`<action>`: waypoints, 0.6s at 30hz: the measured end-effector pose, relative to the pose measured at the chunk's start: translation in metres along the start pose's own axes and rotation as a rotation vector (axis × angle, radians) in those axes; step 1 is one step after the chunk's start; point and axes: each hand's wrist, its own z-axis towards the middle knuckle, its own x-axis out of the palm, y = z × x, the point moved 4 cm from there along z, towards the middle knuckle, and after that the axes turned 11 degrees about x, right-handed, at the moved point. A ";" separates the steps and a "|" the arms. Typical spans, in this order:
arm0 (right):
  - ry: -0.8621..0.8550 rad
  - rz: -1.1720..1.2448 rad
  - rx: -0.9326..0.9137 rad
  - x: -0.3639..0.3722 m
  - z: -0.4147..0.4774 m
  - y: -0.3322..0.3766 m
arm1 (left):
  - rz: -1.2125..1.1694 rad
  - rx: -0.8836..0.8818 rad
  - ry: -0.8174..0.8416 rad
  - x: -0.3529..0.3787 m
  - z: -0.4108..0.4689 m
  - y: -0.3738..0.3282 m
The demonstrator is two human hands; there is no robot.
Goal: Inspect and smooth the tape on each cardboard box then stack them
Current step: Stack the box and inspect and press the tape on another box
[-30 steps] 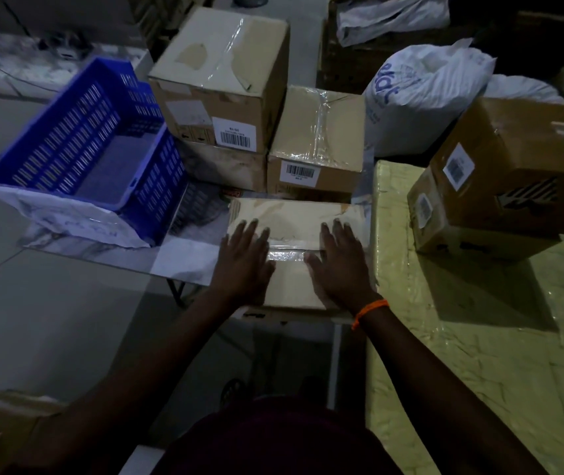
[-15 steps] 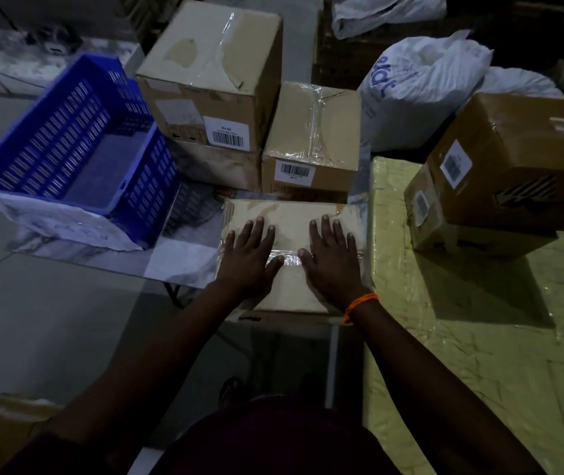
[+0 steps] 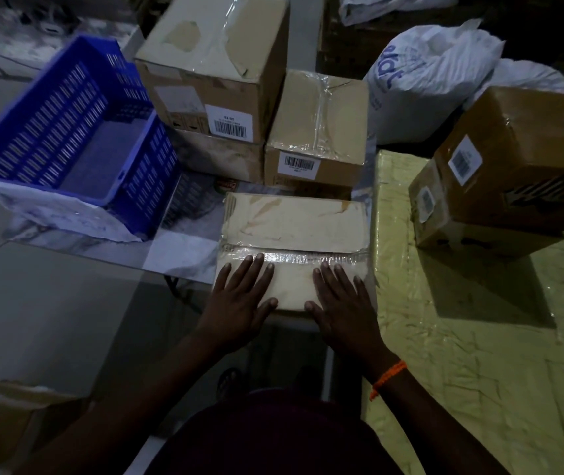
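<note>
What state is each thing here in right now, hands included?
Flat box: closed, lying flat under both hands.
Tape strip: stuck across the lid, shiny and wrinkled.
Left hand: flat, fingertips on the tape.
Right hand: flat, pressing the lid.
Tall box: taped shut, stacked on a lower box.
Brown box: stacked on a smaller box.
Blue crate: upright.

Fingers of my left hand [image 3: 239,303] and right hand [image 3: 342,310] on flat box [image 3: 294,224], tips at tape [image 3: 308,258]. Past fingertips: box stack [image 3: 212,70], lone box [image 3: 318,132] right of it. Crate [image 3: 68,132] left of fingers, second stack [image 3: 513,166] right.
</note>
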 end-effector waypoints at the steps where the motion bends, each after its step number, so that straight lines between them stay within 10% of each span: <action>1: 0.005 -0.001 0.001 0.001 0.002 -0.001 | -0.002 -0.004 -0.003 0.001 0.001 0.001; 8: 0.151 0.030 0.010 -0.007 0.017 -0.003 | -0.048 -0.030 -0.003 0.001 0.003 0.003; 12: -0.116 0.311 0.194 -0.037 0.038 -0.014 | -0.147 -0.154 -0.146 -0.018 0.019 0.019; 18: 0.073 0.855 0.768 -0.044 0.097 -0.052 | -0.972 -0.643 -0.289 -0.043 0.054 0.069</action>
